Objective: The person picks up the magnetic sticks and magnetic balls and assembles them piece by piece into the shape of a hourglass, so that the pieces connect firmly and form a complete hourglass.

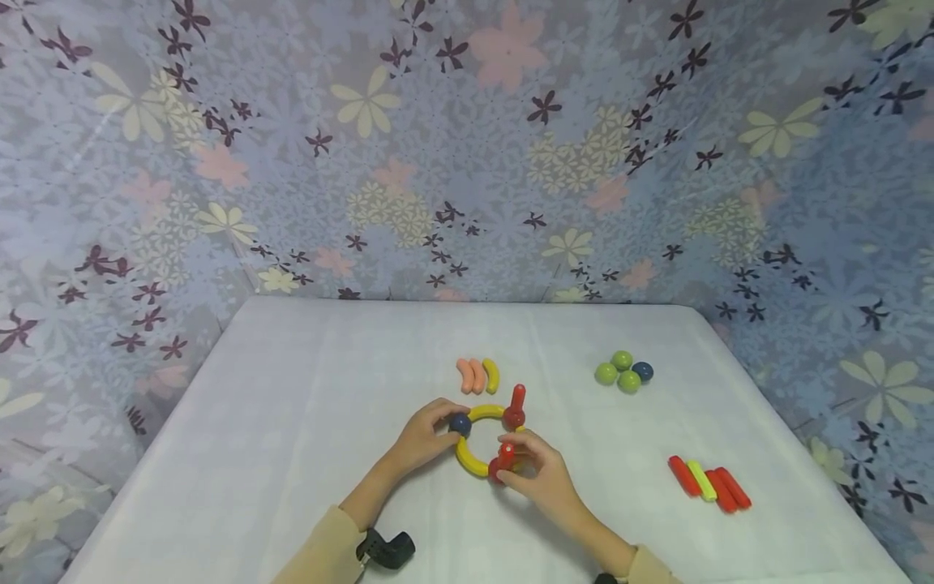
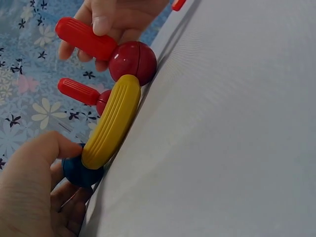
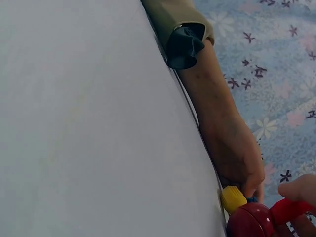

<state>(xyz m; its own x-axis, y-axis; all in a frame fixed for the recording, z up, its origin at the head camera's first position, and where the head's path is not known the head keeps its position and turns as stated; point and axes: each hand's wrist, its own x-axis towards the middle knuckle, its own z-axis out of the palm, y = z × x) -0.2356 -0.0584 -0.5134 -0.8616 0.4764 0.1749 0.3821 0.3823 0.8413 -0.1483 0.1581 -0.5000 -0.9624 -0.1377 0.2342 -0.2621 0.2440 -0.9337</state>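
The left hand (image 1: 423, 438) pinches the blue ball (image 1: 460, 423), steadying the yellow ring (image 1: 469, 461); beside it the right hand (image 1: 543, 478) grips a red stick (image 1: 505, 454) upright.

The person is wearing a beige long-sleeved top, and both sleeves (image 1: 321, 551) are ending just short of the wrists, leaving the bare left hand (image 1: 423, 438) and right hand (image 1: 543, 478) showing. A small black device (image 1: 387, 549) is sitting strapped at the left wrist, and another black piece (image 1: 606, 578) is peeking out at the right cuff.
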